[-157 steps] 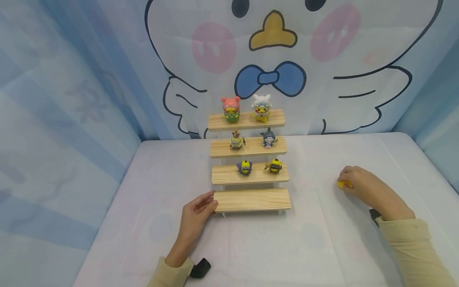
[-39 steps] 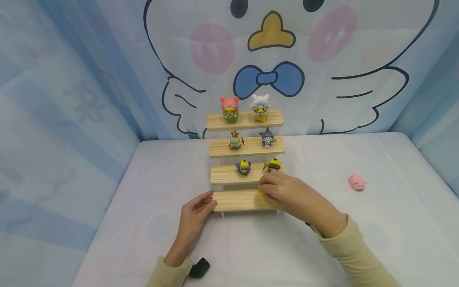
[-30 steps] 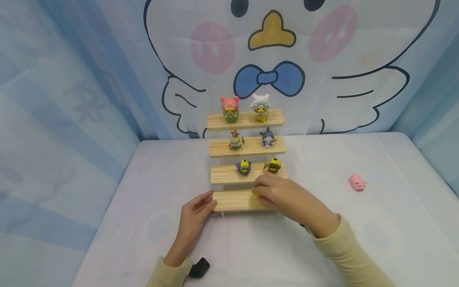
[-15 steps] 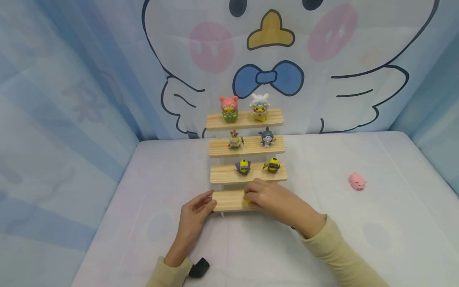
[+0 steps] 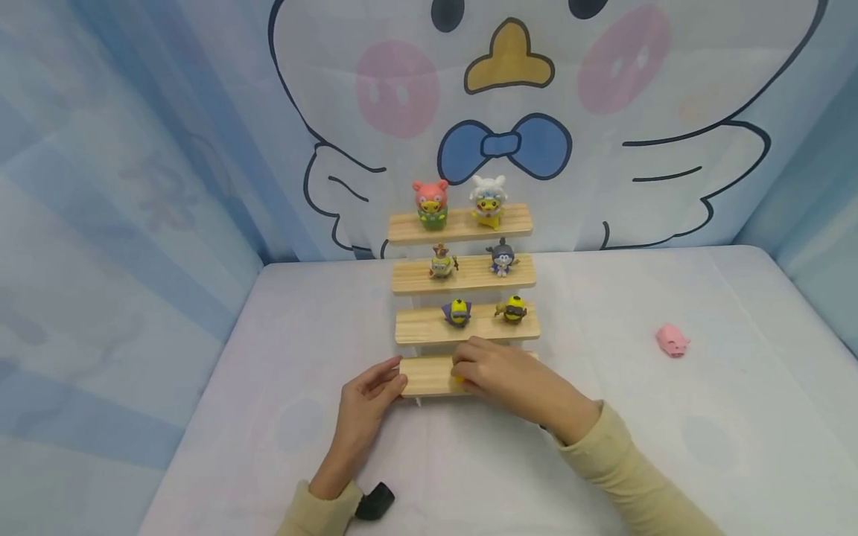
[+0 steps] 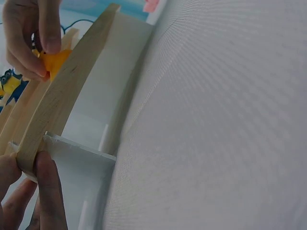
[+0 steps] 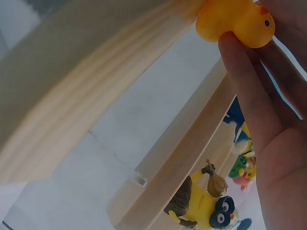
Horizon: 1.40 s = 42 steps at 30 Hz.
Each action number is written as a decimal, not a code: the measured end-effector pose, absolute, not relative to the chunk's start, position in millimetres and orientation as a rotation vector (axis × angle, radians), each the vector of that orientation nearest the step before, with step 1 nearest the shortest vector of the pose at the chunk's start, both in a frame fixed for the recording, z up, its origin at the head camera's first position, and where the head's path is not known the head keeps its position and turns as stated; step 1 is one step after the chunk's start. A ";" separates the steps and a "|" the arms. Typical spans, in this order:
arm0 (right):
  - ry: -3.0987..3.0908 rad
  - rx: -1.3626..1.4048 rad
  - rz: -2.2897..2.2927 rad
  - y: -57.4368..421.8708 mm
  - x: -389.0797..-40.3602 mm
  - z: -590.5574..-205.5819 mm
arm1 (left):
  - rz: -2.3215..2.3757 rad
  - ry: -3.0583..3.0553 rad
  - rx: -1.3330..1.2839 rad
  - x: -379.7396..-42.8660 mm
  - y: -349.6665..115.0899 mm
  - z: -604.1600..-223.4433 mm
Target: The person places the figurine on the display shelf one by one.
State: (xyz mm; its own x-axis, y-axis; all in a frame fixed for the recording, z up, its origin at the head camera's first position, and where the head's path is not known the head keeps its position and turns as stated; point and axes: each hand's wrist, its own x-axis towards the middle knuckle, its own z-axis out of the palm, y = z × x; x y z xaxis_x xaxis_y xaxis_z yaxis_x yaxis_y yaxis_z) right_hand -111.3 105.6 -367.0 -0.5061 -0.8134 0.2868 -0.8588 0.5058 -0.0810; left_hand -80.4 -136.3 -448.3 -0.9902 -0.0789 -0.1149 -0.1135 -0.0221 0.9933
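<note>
A yellow toy duck (image 7: 235,21) is pinched between the fingers and thumb of my right hand (image 5: 512,378). The hand covers most of it in the head view, over the middle of the lowest board (image 5: 427,377) of a four-tier wooden display stand. In the left wrist view the duck (image 6: 56,61) sits right at that board's top face. My left hand (image 5: 365,394) grips the board's left end, thumb on the near side. On the tier above stand two yellow minion figures, one purple-caped (image 5: 458,313), one dark-goggled (image 5: 514,310).
A crowned figure (image 5: 441,263) and a grey-hooded figure (image 5: 502,258) occupy the second tier from the top. The top tier bears a pink-hooded figure (image 5: 432,205) and a white-hooded one (image 5: 488,202). A pink toy pig (image 5: 672,340) lies on the white-covered table to the right.
My right hand has carried the duck from the table's right side to the lowest board, then leftward along it, slowing lately. The pig has come into view. My left hand keeps its grip.
</note>
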 end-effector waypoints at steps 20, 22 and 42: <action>-2.522 1.403 0.340 118.8 -107.0 -360.9 | 2.226 2.181 -0.202 -80.0 -135.8 -448.4; -2.517 1.395 0.335 122.2 -106.4 -359.1 | 2.229 2.180 -0.199 -80.0 -135.9 -448.1; -2.505 1.323 0.312 158.0 -107.1 -361.6 | 2.229 2.178 -0.196 -79.9 -135.5 -447.3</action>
State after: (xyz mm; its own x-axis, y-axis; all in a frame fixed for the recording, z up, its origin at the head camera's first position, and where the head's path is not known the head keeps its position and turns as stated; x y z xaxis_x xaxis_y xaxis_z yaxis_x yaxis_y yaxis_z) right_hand -107.1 158.0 -361.6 -0.5361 -0.7674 0.3518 -0.8302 0.5548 -0.0549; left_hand -79.9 -135.5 -447.3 -0.9919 -0.0739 -0.1029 -0.1012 -0.0269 0.9945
